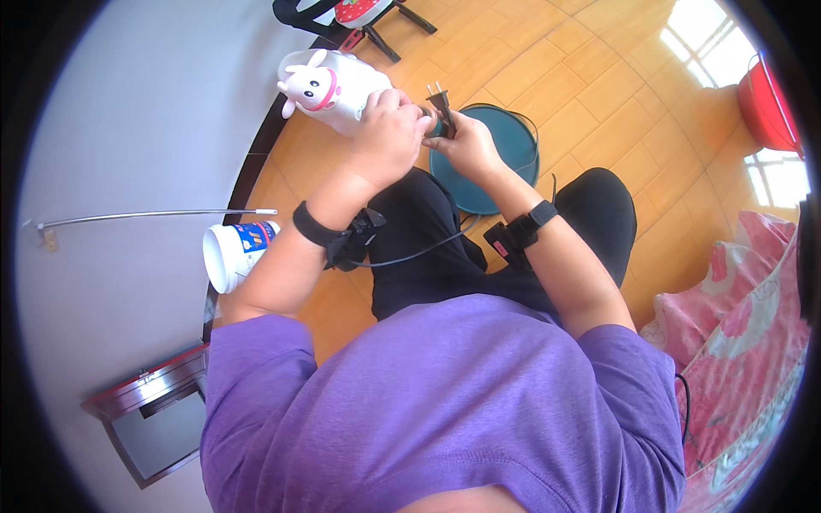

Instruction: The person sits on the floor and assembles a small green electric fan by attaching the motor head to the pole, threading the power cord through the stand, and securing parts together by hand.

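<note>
Far centre, near a teal disc point(505, 171), the right hand point(469, 147) clamps a black plug point(440, 102), prongs pointing far (likely keeping fingers clear); the left hand point(389, 137) meets it, its grip hidden.

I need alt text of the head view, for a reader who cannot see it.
A purple-shirted person holds a dark two-pin plug in the right hand, the left hand close beside it. Near the hands are a white cow-faced object and a round teal object.
</note>
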Motion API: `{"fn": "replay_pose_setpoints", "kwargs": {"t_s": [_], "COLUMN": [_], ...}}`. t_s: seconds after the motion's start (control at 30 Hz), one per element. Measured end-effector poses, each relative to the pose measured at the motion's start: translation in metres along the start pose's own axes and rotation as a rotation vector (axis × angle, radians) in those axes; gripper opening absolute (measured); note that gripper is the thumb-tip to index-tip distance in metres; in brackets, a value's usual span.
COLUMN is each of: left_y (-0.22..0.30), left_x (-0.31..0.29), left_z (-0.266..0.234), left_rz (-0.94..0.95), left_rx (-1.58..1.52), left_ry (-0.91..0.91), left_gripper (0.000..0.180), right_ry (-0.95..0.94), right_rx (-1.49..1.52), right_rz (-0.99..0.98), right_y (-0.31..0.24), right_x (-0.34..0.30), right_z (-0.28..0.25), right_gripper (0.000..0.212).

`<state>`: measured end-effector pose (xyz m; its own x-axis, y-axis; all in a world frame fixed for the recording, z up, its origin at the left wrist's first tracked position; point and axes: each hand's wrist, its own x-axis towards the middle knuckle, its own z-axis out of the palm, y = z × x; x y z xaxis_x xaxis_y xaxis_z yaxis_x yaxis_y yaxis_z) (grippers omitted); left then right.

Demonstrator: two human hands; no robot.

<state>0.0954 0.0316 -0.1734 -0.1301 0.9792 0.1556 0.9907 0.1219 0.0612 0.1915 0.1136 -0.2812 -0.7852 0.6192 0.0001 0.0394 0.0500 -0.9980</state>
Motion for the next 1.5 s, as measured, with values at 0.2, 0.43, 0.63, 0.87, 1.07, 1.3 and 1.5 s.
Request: {"fn": "replay_pose_setpoints", "kwargs": {"t_s": [0.2,0.43,0.63,0.87,1.07,1.3,1.5], "left_y": [0.008,0.01,0.01,0.003,-0.023,-0.04,-0.038], "left_x": [0.002,0.002,0.007,0.005,0.004,0.03,0.031], "left_z": [0.02,0.028,0.022,0.011,-0.015,-0.024,-0.021], "left_rz": [-0.033,0.019,0.102,0.129,0.246,0.53,0.587], "left_rx": [-0.04,0.067,0.04,0.025,-0.061,0.028,0.061], "left_ry": [0.198,0.303,0.271,0.192,-0.093,-0.359,-0.272], "left_gripper": [0.009,0.003,0.003,0.004,0.009,0.014,0.011], "right_ry": [0.0,0.054,0.012,0.026,-0.017,0.007,0.033], "right_rx": [-0.028,-0.044,-0.107,-0.114,-0.027,-0.045,-0.097], "right_rz": [0.003,-0.097,-0.047,-0.084,-0.027,-0.084,-0.097], "right_y": [-0.004,-0.002,-0.003,-0.001,0.001,0.002,0.004], "right_x": [-0.002,-0.003,-0.003,-0.004,-0.001,-0.002,-0.002], "right_z": [-0.003,0.001,-0.003,-0.003,-0.004,-0.001,-0.001], "right_gripper": [0.035,0.035,0.036,0.039,0.04,0.035,0.036]}}
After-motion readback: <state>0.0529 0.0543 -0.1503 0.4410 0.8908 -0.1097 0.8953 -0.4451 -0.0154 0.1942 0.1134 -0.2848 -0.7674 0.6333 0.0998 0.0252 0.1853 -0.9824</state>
